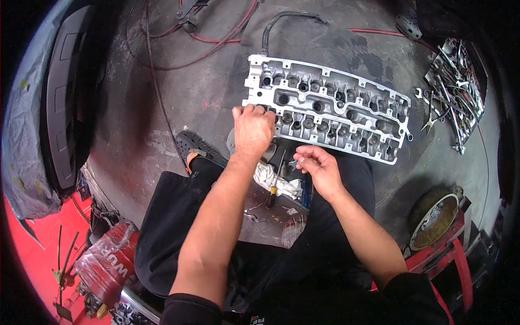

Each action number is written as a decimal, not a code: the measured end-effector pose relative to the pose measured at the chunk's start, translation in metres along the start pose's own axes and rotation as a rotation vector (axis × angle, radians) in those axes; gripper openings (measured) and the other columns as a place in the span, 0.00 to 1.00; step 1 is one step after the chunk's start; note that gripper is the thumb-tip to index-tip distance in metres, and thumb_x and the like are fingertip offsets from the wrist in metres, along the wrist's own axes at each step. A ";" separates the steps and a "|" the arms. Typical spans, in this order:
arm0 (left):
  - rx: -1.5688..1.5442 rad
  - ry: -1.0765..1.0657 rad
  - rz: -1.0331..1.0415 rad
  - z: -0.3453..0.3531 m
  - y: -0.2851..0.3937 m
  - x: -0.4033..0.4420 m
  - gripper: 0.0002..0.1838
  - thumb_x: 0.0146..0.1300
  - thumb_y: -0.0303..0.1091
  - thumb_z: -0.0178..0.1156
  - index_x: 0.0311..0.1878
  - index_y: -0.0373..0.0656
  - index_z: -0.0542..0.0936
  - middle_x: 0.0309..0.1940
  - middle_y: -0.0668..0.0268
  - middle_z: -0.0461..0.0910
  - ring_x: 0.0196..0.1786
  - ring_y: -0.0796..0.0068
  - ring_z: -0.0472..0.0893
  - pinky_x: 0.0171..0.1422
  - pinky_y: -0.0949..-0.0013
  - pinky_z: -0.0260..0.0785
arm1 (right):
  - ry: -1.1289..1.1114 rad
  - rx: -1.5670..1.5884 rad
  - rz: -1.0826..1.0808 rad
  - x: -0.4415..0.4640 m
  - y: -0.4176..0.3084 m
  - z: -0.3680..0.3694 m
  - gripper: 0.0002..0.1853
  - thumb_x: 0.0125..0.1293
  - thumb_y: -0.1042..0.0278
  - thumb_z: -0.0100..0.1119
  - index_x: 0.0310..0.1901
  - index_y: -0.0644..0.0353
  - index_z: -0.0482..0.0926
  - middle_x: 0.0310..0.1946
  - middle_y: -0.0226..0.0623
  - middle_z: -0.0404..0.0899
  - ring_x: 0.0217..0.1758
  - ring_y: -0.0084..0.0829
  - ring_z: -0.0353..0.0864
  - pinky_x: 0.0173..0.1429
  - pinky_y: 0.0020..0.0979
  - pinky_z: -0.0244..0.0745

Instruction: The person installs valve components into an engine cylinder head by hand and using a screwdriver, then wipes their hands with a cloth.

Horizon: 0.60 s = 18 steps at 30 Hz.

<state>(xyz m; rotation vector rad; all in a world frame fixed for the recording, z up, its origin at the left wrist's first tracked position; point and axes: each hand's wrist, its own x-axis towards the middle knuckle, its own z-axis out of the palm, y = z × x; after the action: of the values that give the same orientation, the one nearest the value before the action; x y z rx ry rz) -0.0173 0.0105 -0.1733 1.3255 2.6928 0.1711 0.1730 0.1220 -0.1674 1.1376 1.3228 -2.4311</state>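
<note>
A silver engine cylinder head [319, 106] lies in front of me, its rows of round bores and bolt holes facing up. My left hand [253, 129] is closed over its near left edge, with the fingertips bent down and partly hidden. Just below the near edge, my right hand [319, 169] is curled with thumb and fingers together. Whether anything small sits in that pinch is not visible. Beneath my hands are a white rag [271, 181] and a screwdriver [273, 189] with a yellow and black handle.
Wrenches and other tools [457, 92] are heaped at the right. A round metal pan [435, 221] stands at lower right by a red frame [460, 254]. Red hose [216, 41] and a bent black hose [265, 35] lie beyond. A red wrapped bucket [111, 260] stands lower left.
</note>
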 end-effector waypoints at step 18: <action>0.021 0.085 0.211 0.004 -0.012 0.006 0.02 0.49 0.32 0.63 0.23 0.50 0.80 0.24 0.70 0.78 0.39 0.66 0.79 0.55 0.53 0.63 | 0.036 0.088 0.006 0.005 0.004 -0.007 0.11 0.70 0.79 0.59 0.53 0.65 0.80 0.43 0.34 0.85 0.39 0.20 0.80 0.46 0.23 0.76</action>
<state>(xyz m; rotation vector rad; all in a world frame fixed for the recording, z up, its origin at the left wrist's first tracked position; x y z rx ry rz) -0.0292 0.0080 -0.1796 1.6436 2.6238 0.2259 0.1753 0.1259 -0.1760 1.2097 1.2313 -2.4985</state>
